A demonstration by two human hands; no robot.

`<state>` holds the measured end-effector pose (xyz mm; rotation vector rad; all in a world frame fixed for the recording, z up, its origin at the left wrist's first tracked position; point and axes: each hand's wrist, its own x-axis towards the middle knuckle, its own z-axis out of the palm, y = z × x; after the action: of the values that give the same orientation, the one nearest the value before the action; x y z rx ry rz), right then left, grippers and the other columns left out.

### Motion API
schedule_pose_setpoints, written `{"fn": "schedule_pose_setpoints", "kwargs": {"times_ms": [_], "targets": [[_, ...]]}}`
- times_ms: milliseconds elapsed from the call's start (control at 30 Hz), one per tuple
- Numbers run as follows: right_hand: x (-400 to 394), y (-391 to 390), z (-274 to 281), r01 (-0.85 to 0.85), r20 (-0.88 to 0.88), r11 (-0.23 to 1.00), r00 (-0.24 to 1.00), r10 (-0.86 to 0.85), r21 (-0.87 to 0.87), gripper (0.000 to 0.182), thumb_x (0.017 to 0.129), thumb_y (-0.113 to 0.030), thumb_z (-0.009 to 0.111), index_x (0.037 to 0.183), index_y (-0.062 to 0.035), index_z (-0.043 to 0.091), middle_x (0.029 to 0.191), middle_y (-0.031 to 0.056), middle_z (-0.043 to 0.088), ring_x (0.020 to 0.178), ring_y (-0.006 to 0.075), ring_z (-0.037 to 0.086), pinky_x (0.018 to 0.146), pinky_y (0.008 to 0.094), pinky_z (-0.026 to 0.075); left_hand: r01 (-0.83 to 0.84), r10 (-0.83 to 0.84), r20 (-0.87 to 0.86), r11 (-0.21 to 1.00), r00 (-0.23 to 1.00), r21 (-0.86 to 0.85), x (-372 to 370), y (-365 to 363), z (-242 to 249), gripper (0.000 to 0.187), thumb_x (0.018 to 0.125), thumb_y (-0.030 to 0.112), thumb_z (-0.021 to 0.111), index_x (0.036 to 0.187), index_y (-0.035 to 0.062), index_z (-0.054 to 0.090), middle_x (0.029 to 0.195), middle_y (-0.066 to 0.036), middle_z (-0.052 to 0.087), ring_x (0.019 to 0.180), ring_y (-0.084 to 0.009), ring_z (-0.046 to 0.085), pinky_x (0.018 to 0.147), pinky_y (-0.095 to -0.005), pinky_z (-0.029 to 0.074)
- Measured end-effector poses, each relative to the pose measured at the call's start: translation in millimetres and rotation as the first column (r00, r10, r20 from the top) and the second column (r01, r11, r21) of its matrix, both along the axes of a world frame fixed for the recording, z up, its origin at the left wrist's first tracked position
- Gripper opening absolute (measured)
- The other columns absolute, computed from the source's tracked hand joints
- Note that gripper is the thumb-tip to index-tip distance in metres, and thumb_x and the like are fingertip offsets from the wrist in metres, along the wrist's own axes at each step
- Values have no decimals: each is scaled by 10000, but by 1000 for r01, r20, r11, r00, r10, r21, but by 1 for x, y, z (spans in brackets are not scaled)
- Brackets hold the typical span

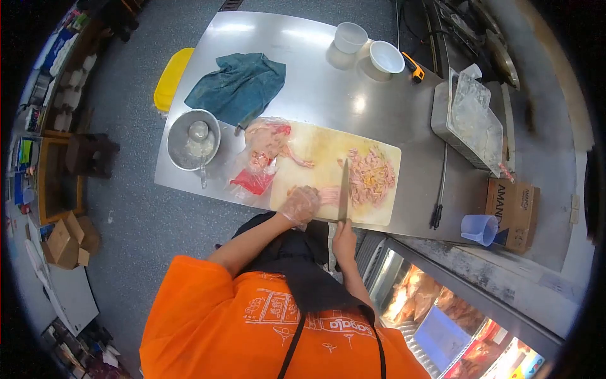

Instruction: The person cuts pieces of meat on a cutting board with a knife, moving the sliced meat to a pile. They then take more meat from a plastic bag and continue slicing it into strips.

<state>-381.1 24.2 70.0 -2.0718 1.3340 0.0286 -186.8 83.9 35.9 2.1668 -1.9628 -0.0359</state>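
Note:
On a pale cutting board (384,213) lies a flat piece of pinkish raw meat (329,195). My left hand (300,206), in a clear plastic glove, is closed over its left end. A large knife (344,189) is gripped by the handle in my right hand (344,241), its blade pointing away from me at the meat's right end. To the right of the blade sits a pile of cut meat strips (372,175). More raw meat (266,140) rests in an opened plastic bag with red print (254,182), overlapping the board's left side.
A metal bowl with a ladle (178,155) and a teal cloth (238,88) lie left. White bowls (350,38) and an orange-black thermometer gun (413,68) are at the back. A metal tray (442,117), black-handled rod (437,215), plastic jug (478,229) and cardboard box (522,218) stand right.

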Motion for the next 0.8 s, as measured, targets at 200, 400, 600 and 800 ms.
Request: {"fn": "schedule_pose_setpoints", "kwargs": {"times_ms": [200,400,600,800], "targets": [[-3,16,13,-45,-69,996,996,51,78,324,1033,-247,420,1229,11,434,802,362,623,769,561,602,664,631,442,-68,39,-216,990,976,-126,5,9,-9,128,821,198,571,865,85,610,819,-90,598,780,-271,605,688,-426,487],[30,7,-14,-69,-25,994,997,71,82,282,1014,-223,447,1157,20,430,846,369,615,810,545,603,705,619,457,-104,65,-349,990,935,-94,4,13,-19,145,829,208,587,913,105,646,873,-86,627,873,-275,618,801,-427,484],[119,-59,-22,-73,-30,996,997,75,57,320,997,-183,455,1237,24,403,847,356,620,838,533,614,711,599,475,-136,95,-372,987,923,-84,1,22,-21,185,818,203,606,967,113,669,996,-104,627,1003,-286,593,926,-450,445],[36,13,7,-145,-19,978,989,150,147,355,1032,-202,397,1323,0,370,824,384,611,780,568,591,675,632,432,-217,141,-409,965,902,-147,19,45,-18,161,791,186,623,916,86,634,1000,-116,597,949,-309,577,837,-448,484]]}}
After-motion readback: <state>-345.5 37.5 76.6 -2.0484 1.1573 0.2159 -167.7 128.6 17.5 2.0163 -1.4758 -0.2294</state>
